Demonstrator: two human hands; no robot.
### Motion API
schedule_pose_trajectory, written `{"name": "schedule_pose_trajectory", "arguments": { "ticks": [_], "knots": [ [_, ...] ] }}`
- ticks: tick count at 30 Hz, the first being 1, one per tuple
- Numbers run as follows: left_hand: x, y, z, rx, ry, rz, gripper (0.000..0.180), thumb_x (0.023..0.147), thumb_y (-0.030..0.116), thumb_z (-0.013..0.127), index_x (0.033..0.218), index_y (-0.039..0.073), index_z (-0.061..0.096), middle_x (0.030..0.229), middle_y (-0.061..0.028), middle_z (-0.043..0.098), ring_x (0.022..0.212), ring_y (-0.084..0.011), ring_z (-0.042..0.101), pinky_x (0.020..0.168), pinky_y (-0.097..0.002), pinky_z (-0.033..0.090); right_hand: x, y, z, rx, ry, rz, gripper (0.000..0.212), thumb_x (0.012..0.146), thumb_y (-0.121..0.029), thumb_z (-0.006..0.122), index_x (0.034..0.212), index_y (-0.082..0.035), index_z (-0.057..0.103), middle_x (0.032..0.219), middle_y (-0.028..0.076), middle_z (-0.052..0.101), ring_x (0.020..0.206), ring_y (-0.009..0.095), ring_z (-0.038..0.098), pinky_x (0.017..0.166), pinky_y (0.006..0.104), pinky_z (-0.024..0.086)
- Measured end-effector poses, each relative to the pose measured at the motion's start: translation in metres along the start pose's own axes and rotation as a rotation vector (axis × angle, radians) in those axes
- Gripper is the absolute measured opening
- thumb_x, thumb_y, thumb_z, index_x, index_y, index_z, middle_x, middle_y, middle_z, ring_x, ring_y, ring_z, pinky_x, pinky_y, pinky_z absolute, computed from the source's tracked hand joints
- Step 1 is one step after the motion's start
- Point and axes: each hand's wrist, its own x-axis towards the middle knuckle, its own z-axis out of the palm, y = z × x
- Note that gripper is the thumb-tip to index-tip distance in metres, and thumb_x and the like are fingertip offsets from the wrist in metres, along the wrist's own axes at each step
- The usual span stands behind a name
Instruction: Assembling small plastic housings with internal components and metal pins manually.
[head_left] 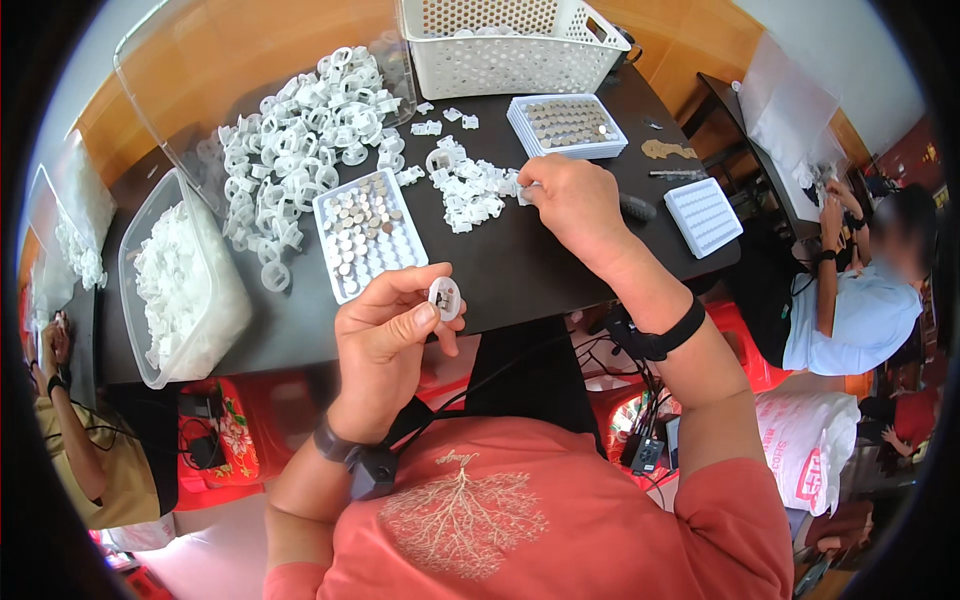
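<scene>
My left hand (378, 340) is closed around a round white plastic ring piece (445, 298), held up before the table's near edge. Small dark and brownish parts show inside the ring. My right hand (580, 208) reaches over the table, thumb and forefinger pinched on a small white plastic piece (525, 194) at the right side of a pile of similar pieces (468, 190). Fingers partly cover that piece. Between the piles stands a white slotted tray (405, 250), partly filled with small round metal discs (362, 215).
A heap of white ring pieces (300, 150) spills from a clear bin. A clear tub (190, 362) of white parts stands left, a white perforated basket (510, 62) at the back. Stacked disc trays (580, 151) and slotted trays (705, 215) lie right. Other people work on both sides.
</scene>
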Motion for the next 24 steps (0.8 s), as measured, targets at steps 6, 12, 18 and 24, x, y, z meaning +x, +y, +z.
{"name": "schedule_pose_trajectory", "arguments": {
  "ticks": [6, 12, 18, 24],
  "knots": [
    [-0.001, 0.002, -0.003, -0.040, -0.032, -0.021, 0.040, 0.091, 0.017, 0.072, 0.123, -0.006, 0.062, 0.098, -0.0193, 0.070, 0.083, -0.0235, 0.069, 0.061, -0.0306, 0.055, 0.004, 0.000, -0.007, -0.043, -0.081, -0.129, 0.009, 0.083, -0.007, 0.061, 0.086, -0.011, 0.069, 0.085, 0.010, 0.069, 0.078, 0.033, 0.068, 0.067, 0.0460, 0.051],
    [0.000, 0.004, -0.001, -0.105, -0.033, -0.043, 0.032, 0.092, 0.007, 0.069, 0.121, -0.005, 0.065, 0.099, -0.0163, 0.070, 0.084, -0.0208, 0.067, 0.064, -0.0301, 0.055, -0.008, 0.000, -0.010, -0.019, -0.062, -0.172, 0.008, 0.081, -0.005, 0.065, 0.087, -0.008, 0.067, 0.088, 0.011, 0.067, 0.080, 0.034, 0.068, 0.067, 0.0468, 0.051],
    [-0.002, 0.001, 0.000, -0.015, -0.007, -0.022, 0.039, 0.091, 0.015, 0.070, 0.124, -0.005, 0.062, 0.098, -0.0185, 0.070, 0.081, -0.0224, 0.069, 0.063, -0.0303, 0.055, -0.029, -0.006, -0.015, 0.000, -0.019, -0.195, 0.008, 0.079, -0.004, 0.068, 0.085, -0.008, 0.066, 0.089, 0.009, 0.066, 0.087, 0.032, 0.064, 0.073, 0.0441, 0.050],
    [-0.001, 0.002, 0.002, -0.002, -0.012, -0.019, 0.038, 0.092, 0.013, 0.068, 0.124, -0.005, 0.061, 0.098, -0.0189, 0.069, 0.082, -0.0224, 0.068, 0.064, -0.0303, 0.054, -0.056, -0.012, -0.024, 0.077, -0.002, -0.195, 0.019, 0.077, -0.006, 0.072, 0.095, -0.007, 0.068, 0.093, 0.007, 0.062, 0.096, 0.029, 0.059, 0.080, 0.0397, 0.043]
  ]
}}
